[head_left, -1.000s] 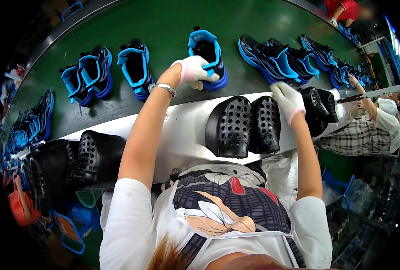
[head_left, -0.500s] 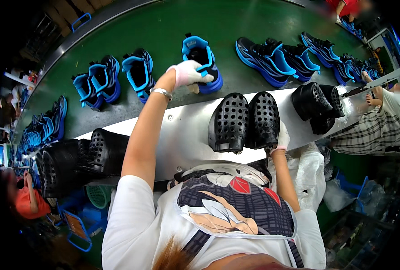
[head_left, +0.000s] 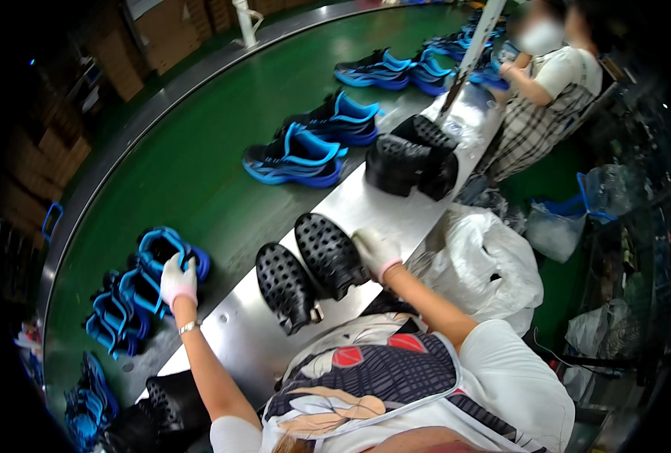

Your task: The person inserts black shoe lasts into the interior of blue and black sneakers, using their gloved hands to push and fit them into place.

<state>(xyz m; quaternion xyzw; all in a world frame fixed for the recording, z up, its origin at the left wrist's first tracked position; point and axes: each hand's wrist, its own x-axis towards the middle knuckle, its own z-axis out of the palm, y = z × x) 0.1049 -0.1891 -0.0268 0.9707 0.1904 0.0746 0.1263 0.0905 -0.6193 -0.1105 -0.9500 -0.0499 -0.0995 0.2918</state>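
Observation:
My left hand [head_left: 178,282], in a white glove, grips the rim of a black and blue sneaker [head_left: 158,240]. This sneaker stands at the end of a row of similar sneakers [head_left: 116,315] on the green conveyor [head_left: 214,124]. Over the metal ledge [head_left: 233,311] in front of me are two black shoe forms dotted with holes, a left one [head_left: 281,281] and a right one [head_left: 326,248]. My gloved right hand [head_left: 378,253] is closed against the side of the right form; part of its fingers is hidden behind it.
Farther right on the ledge sits a cluster of black forms [head_left: 411,162]. More sneakers [head_left: 296,157] stand along the conveyor. A white plastic bag [head_left: 486,264] lies right of the ledge. Another person [head_left: 547,94] works at the far right, beyond a metal post [head_left: 473,57]. Black forms [head_left: 173,400] also lie at lower left.
The view has swung to the right. My left hand has brought its sneaker left, up against the other sneakers. My right hand stays at the right black form.

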